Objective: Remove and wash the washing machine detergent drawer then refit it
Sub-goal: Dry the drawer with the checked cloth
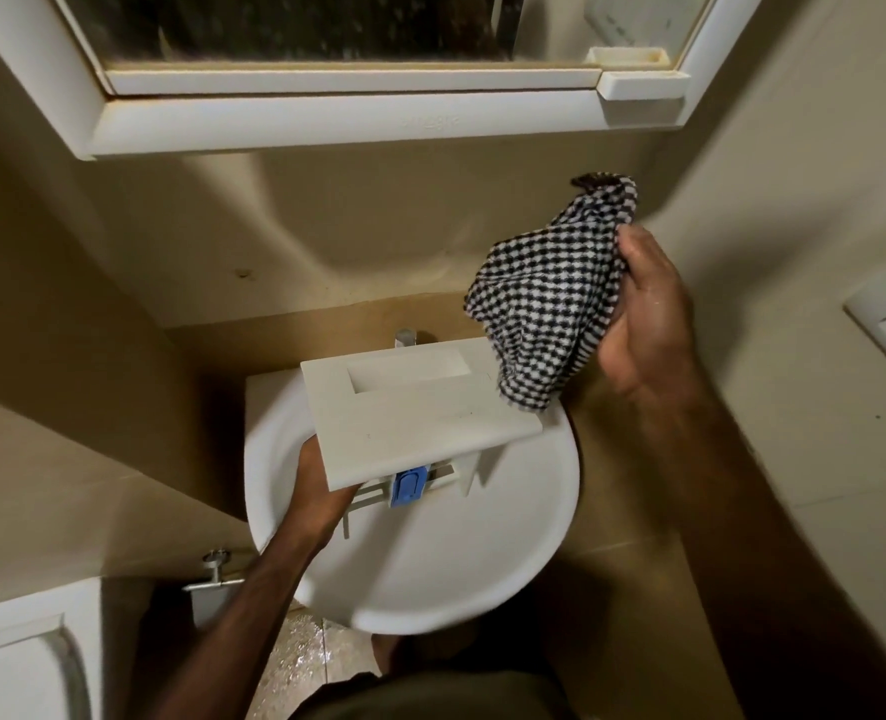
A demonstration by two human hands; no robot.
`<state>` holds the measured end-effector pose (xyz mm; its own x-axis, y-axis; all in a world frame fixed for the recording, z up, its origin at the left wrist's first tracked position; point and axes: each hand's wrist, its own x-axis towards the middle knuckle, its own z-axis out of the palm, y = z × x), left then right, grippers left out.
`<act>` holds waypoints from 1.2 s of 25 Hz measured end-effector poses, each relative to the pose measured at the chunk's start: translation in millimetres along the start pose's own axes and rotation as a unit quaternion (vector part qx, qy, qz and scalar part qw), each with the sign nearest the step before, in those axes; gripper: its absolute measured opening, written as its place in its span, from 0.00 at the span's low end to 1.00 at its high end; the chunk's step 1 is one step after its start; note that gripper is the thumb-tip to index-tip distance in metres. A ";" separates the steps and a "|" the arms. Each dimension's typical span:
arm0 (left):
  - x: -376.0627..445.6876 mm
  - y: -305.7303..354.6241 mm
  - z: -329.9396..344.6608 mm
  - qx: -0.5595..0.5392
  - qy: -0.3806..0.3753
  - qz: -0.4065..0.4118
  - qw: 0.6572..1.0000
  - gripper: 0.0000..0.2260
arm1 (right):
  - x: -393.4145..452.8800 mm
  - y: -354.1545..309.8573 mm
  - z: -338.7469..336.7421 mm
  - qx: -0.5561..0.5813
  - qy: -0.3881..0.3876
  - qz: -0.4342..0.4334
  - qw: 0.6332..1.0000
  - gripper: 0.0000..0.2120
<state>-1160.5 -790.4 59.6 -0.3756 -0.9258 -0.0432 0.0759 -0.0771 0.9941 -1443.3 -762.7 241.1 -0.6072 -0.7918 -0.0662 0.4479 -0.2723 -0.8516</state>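
The white detergent drawer (pixel 415 413) hangs over the white sink (pixel 508 537), its flat front panel with a recessed handle facing up and a blue insert (pixel 406 486) showing underneath. My left hand (pixel 321 485) grips the drawer from below at its left end, with most of the fingers hidden by the panel. My right hand (pixel 643 314) holds a bunched black-and-white checked cloth (pixel 550 298) up at the right, above the drawer's right end.
A tap (pixel 405 336) peeks out behind the drawer. A white-framed mirror cabinet (pixel 347 122) overhangs the sink. Beige tiled walls close in on both sides. A white toilet (pixel 15 662) and a metal valve (pixel 216 569) sit low left. The floor below looks wet.
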 end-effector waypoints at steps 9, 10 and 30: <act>-7.0 -3.3 -5.7 0.044 0.003 -0.010 0.999 0.13 | -25.1 40.8 27.1 -0.428 -0.095 0.105 0.892 0.14; -7.2 -2.3 -5.3 0.051 0.004 -0.013 0.999 0.11 | -27.9 47.5 25.4 -0.500 -0.109 0.105 0.853 0.19; -16.8 -4.2 -6.2 -0.012 -0.023 -0.027 0.999 0.13 | -18.7 9.0 -2.5 -0.717 -0.349 0.003 0.604 0.14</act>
<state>-1148.9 -776.8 55.5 -0.4224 -0.9018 -0.0912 0.0765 -0.1358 0.9878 -1429.6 -748.9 233.4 0.0398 -0.9642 -0.2621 -0.8829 0.0889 -0.4611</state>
